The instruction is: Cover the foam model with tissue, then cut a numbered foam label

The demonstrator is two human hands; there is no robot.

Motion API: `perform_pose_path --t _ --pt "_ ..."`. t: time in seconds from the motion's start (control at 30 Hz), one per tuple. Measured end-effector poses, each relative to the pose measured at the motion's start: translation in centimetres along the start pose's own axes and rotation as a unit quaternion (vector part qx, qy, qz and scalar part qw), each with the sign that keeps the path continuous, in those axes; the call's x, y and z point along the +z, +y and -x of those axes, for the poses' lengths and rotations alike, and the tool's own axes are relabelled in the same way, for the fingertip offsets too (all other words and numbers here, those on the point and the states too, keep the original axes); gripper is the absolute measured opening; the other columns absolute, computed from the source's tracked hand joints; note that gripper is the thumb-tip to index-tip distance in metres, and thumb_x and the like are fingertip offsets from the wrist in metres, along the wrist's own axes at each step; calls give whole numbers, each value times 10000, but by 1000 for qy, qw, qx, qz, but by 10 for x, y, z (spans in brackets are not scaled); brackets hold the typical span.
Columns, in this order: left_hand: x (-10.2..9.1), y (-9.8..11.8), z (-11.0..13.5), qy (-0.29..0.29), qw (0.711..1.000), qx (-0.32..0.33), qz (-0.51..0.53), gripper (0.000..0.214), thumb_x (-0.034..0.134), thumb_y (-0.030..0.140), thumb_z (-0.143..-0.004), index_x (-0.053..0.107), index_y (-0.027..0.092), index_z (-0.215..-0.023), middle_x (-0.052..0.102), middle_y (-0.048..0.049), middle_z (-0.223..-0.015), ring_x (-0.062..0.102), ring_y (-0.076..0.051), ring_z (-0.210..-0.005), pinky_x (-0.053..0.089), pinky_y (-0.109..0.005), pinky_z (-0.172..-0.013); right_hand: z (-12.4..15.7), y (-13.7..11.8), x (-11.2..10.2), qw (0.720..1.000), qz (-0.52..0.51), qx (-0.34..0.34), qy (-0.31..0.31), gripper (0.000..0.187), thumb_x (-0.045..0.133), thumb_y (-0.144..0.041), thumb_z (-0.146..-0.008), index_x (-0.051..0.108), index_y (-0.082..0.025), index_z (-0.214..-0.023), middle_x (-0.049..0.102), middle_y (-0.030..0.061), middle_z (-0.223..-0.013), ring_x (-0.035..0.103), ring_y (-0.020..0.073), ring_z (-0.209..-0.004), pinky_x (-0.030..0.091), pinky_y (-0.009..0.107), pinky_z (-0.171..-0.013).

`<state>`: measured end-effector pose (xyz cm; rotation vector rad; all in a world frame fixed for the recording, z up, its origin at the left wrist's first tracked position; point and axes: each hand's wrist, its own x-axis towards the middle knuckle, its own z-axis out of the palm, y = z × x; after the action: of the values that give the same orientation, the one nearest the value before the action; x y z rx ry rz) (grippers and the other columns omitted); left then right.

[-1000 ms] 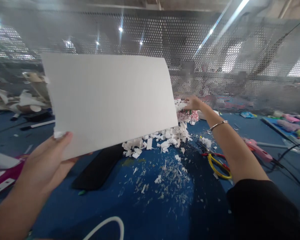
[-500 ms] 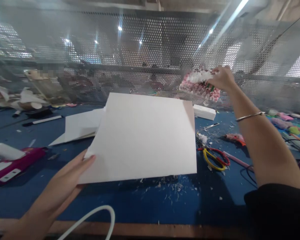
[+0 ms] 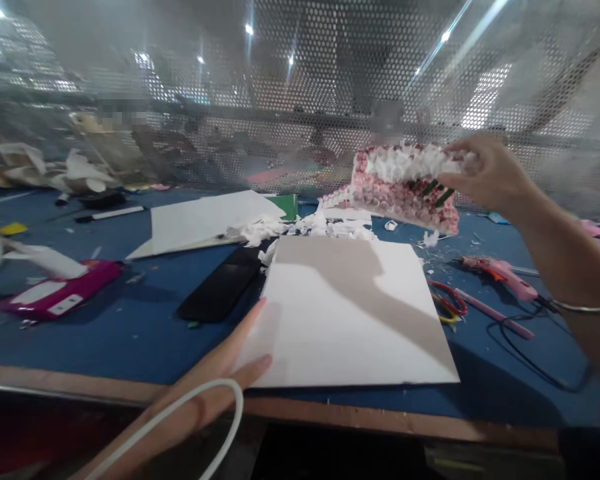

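The white board point(image 3: 340, 333) is now lowered to the near edge of the desk point(image 3: 145, 340), its upper face made accessible, the left hand's point(image 3: 217, 367) grip unclear, while the pink piece point(image 3: 385, 195) is held raised by the right hand point(image 3: 485, 170).

One head-worn camera looks forward and down, close, across the blue table point(image 3: 135, 340).
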<state>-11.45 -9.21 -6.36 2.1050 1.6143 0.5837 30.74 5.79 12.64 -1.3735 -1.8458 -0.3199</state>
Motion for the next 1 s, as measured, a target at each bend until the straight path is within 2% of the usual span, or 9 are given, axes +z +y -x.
perform_pose_path --t 0.1,0.2,0.37,0.5,0.57,0.67,0.77,0.9,1.0 --pt "9 9 -1 -7 995 7 -103 889 494 695 -781 173 364 -1541 443 -92 -1477 567 -369 -1215 534 -466 -920 27 -11 14 997 -45 -24 -55 425 707 -325 -685 654 -189 -1085 592 132 -1142 570 304 -1082 446 465 -932" --pt "16 17 -10 -36 980 72 -179 1021 566 773 -676 300 265 -1520 489 -154 -1397 534 -376 -1213 484 -457 -968 42 -25 33 991 -65 -62 -96 379 669 -347 -689 635 -204 -1038 611 129 -1107 554 326 -1097 430 482 -959" --pt "21 34 -18 -80 966 139 -200 1030 553 814 -654 357 255 -1497 498 -154 -1382 500 -367 -1212 421 -479 -1018 55 -39 65 981 -82 -98 -149 365 641 -351 -702 609 -203 -1035 615 122 -1070 550 312 -1099 426 467 -978" --pt "2 51 -20 -144 957 137 -211 960 618 726 -692 374 254 -1491 482 -154 -1430 483 -370 -1265 415 -490 -1035 64 -41 84 975 -84 -98 -182 358 645 -313 -700 598 -223 -1044 597 109 -1082 566 288 -1088 443 456 -979" --pt "-12 59 -22 -170 951 139 -217 888 642 689 -698 446 260 -1451 515 -144 -1415 500 -370 -1264 430 -479 -1024 67 -42 91 973 -83 -90 -194 349 641 -301 -700 594 -235 -1040 590 105 -1100 573 284 -1091 446 458 -987" --pt "-36 65 -32 -166 956 156 -185 727 578 683 -770 538 278 -1372 577 -110 -1360 587 -325 -1175 471 -428 -975 68 -43 98 973 -73 -78 -205 348 645 -308 -701 597 -237 -1039 588 106 -1106 575 295 -1099 444 472 -995" --pt "-59 65 -57 -119 965 129 -195 692 500 664 -826 505 266 -1393 547 -99 -1399 567 -321 -1209 472 -409 -961 67 -46 103 973 -59 -72 -211 376 645 -325 -706 603 -216 -1063 587 121 -1122 568 305 -1110 448 472 -985" --pt "-76 51 -112 -49 968 91 -230 809 464 635 -833 387 126 -1457 481 -186 -1438 554 -331 -1210 434 -416 -996 65 -53 108 971 -49 -76 -221 394 641 -335 -713 598 -196 -1079 590 127 -1138 564 295 -1104 454 449 -967" --pt "-75 38 -151 -81 979 50 -178 684 322 519 -915 399 81 -1435 546 -180 -1381 608 -254 -1138 474 -307 -920 62 -59 110 969 -41 -80 -232 415 635 -339 -723 597 -176 -1102 585 130 -1143 559 285 -1100 448 430 -961"
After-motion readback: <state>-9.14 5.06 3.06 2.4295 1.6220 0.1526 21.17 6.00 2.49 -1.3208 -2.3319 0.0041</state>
